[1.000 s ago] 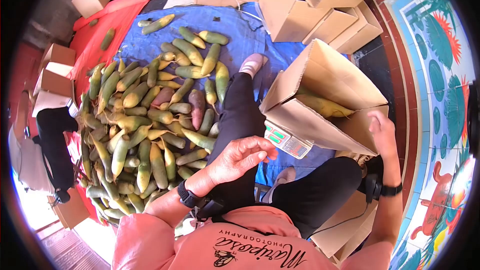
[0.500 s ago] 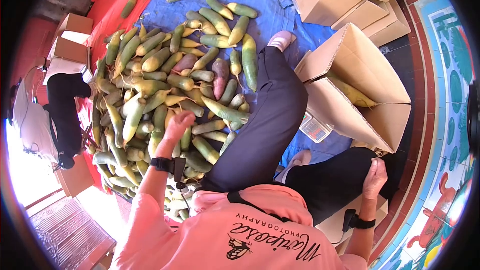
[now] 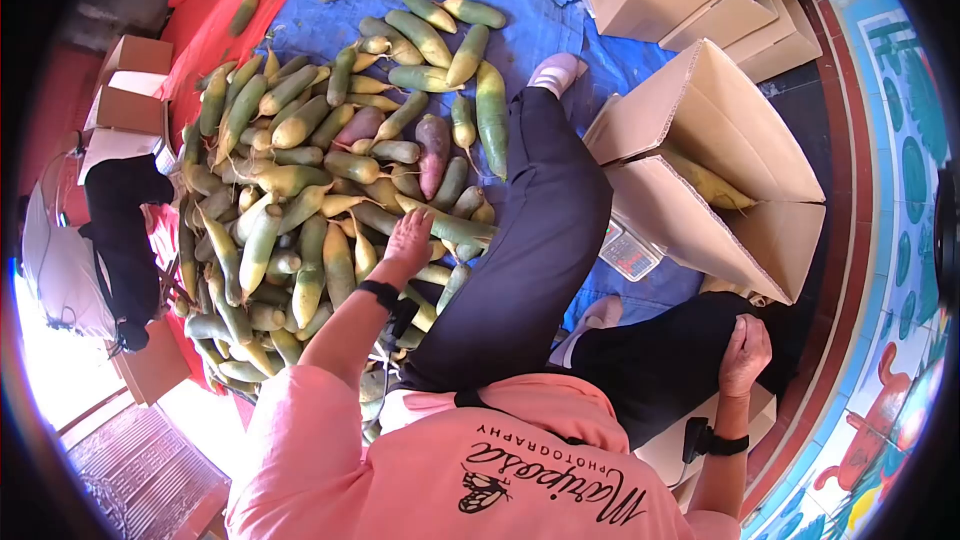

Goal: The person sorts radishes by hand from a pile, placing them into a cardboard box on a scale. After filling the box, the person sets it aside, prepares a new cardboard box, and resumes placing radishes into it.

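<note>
My left hand (image 3: 410,238) reaches over a large heap of green-and-yellow radishes. Its fingers are stretched out, at the left end of a long green radish (image 3: 455,227) beside my leg. The hand partly covers the radishes under it. Close by, a reddish-purple radish (image 3: 432,155) lies among the green ones. On the other side, my right hand (image 3: 746,352) rests by my knee, fingers curled together with nothing showing in them. An upright cardboard box (image 3: 670,230) with raised flaps holds a yellowish radish (image 3: 705,183). The box stands on a scale with a lit display (image 3: 630,252).
A blue tarp (image 3: 545,15) lies under the heap, with a red sheet (image 3: 215,15) at its left. More cardboard boxes (image 3: 635,0) are piled at the back right. Another person in dark trousers (image 3: 122,230) is at the far left. A painted wall (image 3: 900,240) curves along the right.
My left hand has moved right across the heap, from the middle radishes to the long green one near my leg. The right hand stays by the knee. The view has shifted slightly.
</note>
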Demonstrator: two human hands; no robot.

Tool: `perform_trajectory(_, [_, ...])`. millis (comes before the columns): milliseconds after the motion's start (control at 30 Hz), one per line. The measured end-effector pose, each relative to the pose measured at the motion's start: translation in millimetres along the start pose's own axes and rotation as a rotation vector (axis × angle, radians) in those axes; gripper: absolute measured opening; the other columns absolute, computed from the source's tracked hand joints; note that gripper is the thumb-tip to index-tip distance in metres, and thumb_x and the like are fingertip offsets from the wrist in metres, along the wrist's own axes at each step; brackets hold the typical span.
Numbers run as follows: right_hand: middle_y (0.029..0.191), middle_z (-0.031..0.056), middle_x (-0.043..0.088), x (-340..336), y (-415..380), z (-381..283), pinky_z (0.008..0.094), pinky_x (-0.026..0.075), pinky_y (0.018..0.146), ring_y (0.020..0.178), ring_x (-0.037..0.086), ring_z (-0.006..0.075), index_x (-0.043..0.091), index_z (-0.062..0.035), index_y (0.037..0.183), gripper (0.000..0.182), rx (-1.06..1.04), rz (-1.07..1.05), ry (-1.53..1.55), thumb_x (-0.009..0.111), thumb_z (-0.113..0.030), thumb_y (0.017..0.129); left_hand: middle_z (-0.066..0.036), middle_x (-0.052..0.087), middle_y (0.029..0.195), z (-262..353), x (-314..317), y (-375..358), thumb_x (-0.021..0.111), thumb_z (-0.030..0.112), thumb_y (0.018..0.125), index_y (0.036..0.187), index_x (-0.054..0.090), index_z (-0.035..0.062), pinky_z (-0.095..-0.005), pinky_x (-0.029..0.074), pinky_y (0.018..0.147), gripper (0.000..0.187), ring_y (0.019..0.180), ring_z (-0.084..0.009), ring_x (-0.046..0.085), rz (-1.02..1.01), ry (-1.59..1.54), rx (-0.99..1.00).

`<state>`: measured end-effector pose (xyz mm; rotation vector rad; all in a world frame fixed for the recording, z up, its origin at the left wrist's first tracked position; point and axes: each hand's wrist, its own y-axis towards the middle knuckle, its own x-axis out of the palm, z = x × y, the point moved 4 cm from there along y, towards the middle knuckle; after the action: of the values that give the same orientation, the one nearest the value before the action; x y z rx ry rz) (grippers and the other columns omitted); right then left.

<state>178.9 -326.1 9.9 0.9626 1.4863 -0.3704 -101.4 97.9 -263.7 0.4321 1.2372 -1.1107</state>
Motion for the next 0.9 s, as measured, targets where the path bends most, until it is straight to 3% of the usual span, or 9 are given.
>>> perform_trajectory(133, [0.076, 0.0147, 0.059, -1, 2, -3, 0.0384, 0.048, 0.062, 0.068, 0.059, 0.0325, 0.061, -0.0003, 0.084, 0.005, 0.013, -0.003, 0.009, 0.058, -0.003, 0.086, -0.009, 0.05, 0.122, -19, 27, 40, 0.06, 0.007, 0.075, 0.127, 0.048, 0.0113, -0.0479, 0.04, 0.098, 0.053, 0.122, -0.0283, 0.044, -0.095, 0.308, -0.067])
perform_trajectory(233, [0.074, 0.0144, 0.058, -1, 3, -2, 0.0389, 0.048, 0.061, 0.067, 0.058, 0.033, 0.061, -0.001, 0.083, 0.004, 0.029, -0.015, 0.013, 0.059, -0.003, 0.085, -0.009, 0.053, 0.12, -19, 23, 48, 0.061, 0.012, 0.079, 0.125, 0.05, 0.0164, -0.0513, 0.037, 0.101, 0.047, 0.121, -0.0276, 0.046, -0.197, 0.318, -0.15])
perform_trajectory(367, [0.073, 0.0143, 0.057, -2, 3, -1, 0.0394, 0.047, 0.06, 0.066, 0.058, 0.0332, 0.06, -0.0021, 0.083, 0.002, 0.039, -0.024, 0.003, 0.059, -0.002, 0.085, -0.009, 0.053, 0.113, -22, 22, 43, 0.06, 0.015, 0.079, 0.106, 0.063, 0.018, -0.0468, 0.042, 0.089, 0.027, 0.11, -0.0277, 0.05, -0.249, 0.457, -0.125])
perform_trajectory(500, [0.074, 0.0142, 0.057, -3, 5, -3, 0.0392, 0.047, 0.06, 0.066, 0.058, 0.0334, 0.06, -0.0024, 0.083, 0.001, 0.036, -0.018, 0.009, 0.06, -0.002, 0.084, -0.009, 0.057, 0.107, -31, 25, 33, 0.065, 0.024, 0.077, 0.098, 0.065, 0.0141, -0.044, 0.045, 0.085, 0.023, 0.107, -0.03, 0.053, -0.242, 0.442, 0.096])
perform_trajectory(633, [0.074, 0.014, 0.058, 0, 10, -7, 0.0399, 0.047, 0.06, 0.066, 0.058, 0.0335, 0.06, -0.0026, 0.082, 0.002, 0.031, 0.006, 0.013, 0.062, -0.003, 0.083, -0.016, 0.067, 0.096, 9, -34, -2, 0.065, 0.046, 0.082, 0.099, 0.063, 0.0057, -0.0445, 0.051, 0.077, 0.044, 0.091, -0.0335, 0.064, -0.494, 0.086, -0.001])
perform_trajectory(700, [0.073, 0.0138, 0.058, -2, 9, -7, 0.04, 0.047, 0.06, 0.066, 0.058, 0.0334, 0.06, -0.0027, 0.082, 0.002, 0.036, 0.032, -0.001, 0.063, -0.004, 0.082, -0.019, 0.067, 0.095, 6, -45, -15, 0.064, 0.053, 0.081, 0.098, 0.062, 0.0032, -0.044, 0.05, 0.077, 0.052, 0.092, -0.0342, 0.064, -0.462, 0.01, -0.044])
perform_trajectory(767, [0.072, 0.0133, 0.058, -3, 10, -9, 0.0401, 0.047, 0.06, 0.066, 0.058, 0.0328, 0.061, -0.003, 0.082, 0.003, -0.008, 0.03, -0.012, 0.064, -0.004, 0.081, -0.017, 0.068, 0.087, 1, -80, -32, 0.066, 0.048, 0.081, 0.098, 0.062, 0.0027, -0.041, 0.052, 0.07, 0.048, 0.082, -0.0311, 0.067, -0.358, -0.012, -0.044])
perform_trajectory(833, [0.071, 0.0127, 0.058, -4, 9, -8, 0.0397, 0.047, 0.06, 0.065, 0.058, 0.032, 0.061, -0.0034, 0.081, 0.004, 0.008, 0.048, 0.01, 0.065, -0.004, 0.08, -0.01, 0.066, 0.077, 14, -134, -54, 0.068, 0.038, 0.083, 0.097, 0.063, 0.0019, -0.0351, 0.051, 0.061, 0.04, 0.066, -0.0207, 0.065, -0.382, -0.489, -0.452])
perform_trajectory(900, [0.069, 0.0123, 0.058, -7, 10, -11, 0.0397, 0.047, 0.061, 0.065, 0.059, 0.0319, 0.061, -0.0033, 0.081, 0.005, 0.023, 0.05, 0.024, 0.066, -0.004, 0.08, -0.004, 0.062, 0.069, 21, -173, -68, 0.068, 0.028, 0.084, 0.098, 0.063, 0.0015, -0.0285, 0.047, 0.051, 0.031, 0.058, -0.0114, 0.057, -0.027, -0.642, -0.473])
